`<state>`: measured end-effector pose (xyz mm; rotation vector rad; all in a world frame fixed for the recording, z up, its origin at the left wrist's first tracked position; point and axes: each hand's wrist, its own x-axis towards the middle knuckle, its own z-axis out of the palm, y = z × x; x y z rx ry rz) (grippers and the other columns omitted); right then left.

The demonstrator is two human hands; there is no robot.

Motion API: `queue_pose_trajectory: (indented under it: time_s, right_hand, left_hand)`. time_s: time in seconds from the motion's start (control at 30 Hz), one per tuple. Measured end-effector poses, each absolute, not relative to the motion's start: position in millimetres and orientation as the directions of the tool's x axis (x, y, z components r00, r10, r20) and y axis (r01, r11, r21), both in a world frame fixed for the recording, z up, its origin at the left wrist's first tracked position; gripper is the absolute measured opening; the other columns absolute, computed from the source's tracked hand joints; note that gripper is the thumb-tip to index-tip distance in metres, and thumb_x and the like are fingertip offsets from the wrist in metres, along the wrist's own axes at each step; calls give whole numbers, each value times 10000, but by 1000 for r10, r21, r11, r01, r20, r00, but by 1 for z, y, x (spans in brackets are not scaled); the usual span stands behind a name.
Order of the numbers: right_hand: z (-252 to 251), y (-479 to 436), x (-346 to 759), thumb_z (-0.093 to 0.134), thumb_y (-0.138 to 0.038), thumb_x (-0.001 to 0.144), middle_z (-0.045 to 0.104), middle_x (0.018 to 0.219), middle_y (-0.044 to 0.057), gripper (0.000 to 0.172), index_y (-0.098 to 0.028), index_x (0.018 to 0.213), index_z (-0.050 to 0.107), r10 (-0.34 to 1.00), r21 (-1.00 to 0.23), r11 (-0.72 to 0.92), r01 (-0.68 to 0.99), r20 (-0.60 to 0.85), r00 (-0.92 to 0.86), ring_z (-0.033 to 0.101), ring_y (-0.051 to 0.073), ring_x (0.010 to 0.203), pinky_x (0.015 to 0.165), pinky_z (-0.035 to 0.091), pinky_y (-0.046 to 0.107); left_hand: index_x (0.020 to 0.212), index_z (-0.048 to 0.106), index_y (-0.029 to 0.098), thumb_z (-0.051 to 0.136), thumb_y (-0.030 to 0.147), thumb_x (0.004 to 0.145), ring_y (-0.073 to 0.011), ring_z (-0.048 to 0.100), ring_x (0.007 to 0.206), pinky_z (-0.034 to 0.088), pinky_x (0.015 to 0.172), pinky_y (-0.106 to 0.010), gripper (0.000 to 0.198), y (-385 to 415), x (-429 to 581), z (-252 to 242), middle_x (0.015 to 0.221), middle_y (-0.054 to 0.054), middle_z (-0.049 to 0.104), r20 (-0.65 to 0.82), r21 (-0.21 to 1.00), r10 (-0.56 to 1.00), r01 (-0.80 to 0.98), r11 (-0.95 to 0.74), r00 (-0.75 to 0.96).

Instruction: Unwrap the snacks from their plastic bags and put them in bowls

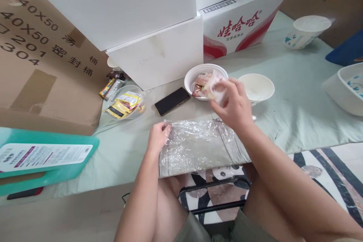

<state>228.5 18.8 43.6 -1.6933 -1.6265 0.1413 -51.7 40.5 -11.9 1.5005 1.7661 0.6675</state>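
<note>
A crinkled sheet of clear plastic film (195,141) lies over the near edge of the table in front of me. My left hand (158,136) is closed, its fingertips pinching the film's far left corner. Over the near right rim of a white bowl (187,83), my right hand (235,102) is closed around a small whitish wrapped packet (214,86), blurred by motion. More wrapped packets (203,78) in pink and brown lie in that bowl. A paper bowl (258,85) stands just beyond my right hand, partly hidden by it.
A black phone (172,101) lies left of the bowl. Farther left are a clear bowl of yellow packets (124,106), a cardboard box (42,45) and a green cutting board (65,159). White boxes (159,56) stand behind; a paper cup (307,32) is back right.
</note>
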Motion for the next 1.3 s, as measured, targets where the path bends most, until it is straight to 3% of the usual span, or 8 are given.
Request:
queue_pose_trajectory:
  time_s: [0.17,0.4,0.53,0.63,0.83,1.07,1.17,1.3]
  right_hand:
    - [42,44,226,568,-382,902,428,1532,149,522,-282,1407,484,927,-643,31,765,305,219,688,216,768,743,558,444]
    - [18,6,230,515,-259,885,691,1050,88,219,-231,1076,618,925,-661,106,743,340,171,623,180,616,670,507,373]
    - [10,-18,237,504,-209,858,689,948,63,210,-236,1040,607,936,-665,213,715,349,45,663,205,736,707,516,354]
    - [9,-27,243,514,-224,858,699,980,76,236,-238,1079,598,940,-653,287,701,331,-76,685,250,896,778,533,379]
    - [8,-27,248,550,-308,893,706,1135,119,279,-231,1156,605,929,-615,370,697,266,-258,678,296,1047,894,534,457]
    - [13,-50,209,462,-259,954,754,944,60,226,-271,981,686,851,-537,524,661,366,-377,708,234,903,828,574,417]
    - [9,-56,190,472,-242,952,692,1331,85,337,-232,1218,679,784,-493,610,620,261,-564,618,288,1272,1030,535,472]
    - [-4,-50,186,551,-324,941,473,1584,117,534,-213,1464,554,864,-409,483,774,81,-497,409,405,1471,1165,383,615]
  left_hand:
    - [592,532,187,596,430,712,-121,402,561,280,560,-237,279,39,-53,-12,539,46,428,-191,790,980,585,185,-52]
    - [647,576,185,608,456,740,-118,394,547,294,563,-250,289,41,-53,-13,534,52,430,-202,733,978,655,182,-46]
    - [1050,660,198,683,403,731,-130,464,570,383,620,-266,379,37,-49,-9,647,49,550,-133,694,990,709,129,-50]
    - [1318,583,246,768,340,687,-172,583,811,489,786,-319,664,34,-48,-11,1075,-55,645,133,669,989,730,-138,65]
    - [980,746,234,695,312,828,-238,574,1147,472,1053,-422,178,38,-44,-18,1274,-87,563,336,663,913,630,-404,232]
    - [861,761,204,690,437,847,-210,628,1019,529,803,-315,244,49,-31,-16,1120,-93,620,267,875,964,424,-235,-17]
    - [848,771,209,730,485,812,-206,624,1019,528,816,-314,281,50,-27,-15,1101,-88,621,282,910,957,332,-247,-62]
    - [808,787,223,787,553,748,-205,611,1048,521,921,-345,335,49,-28,-13,1081,-76,611,303,941,947,189,-280,-104]
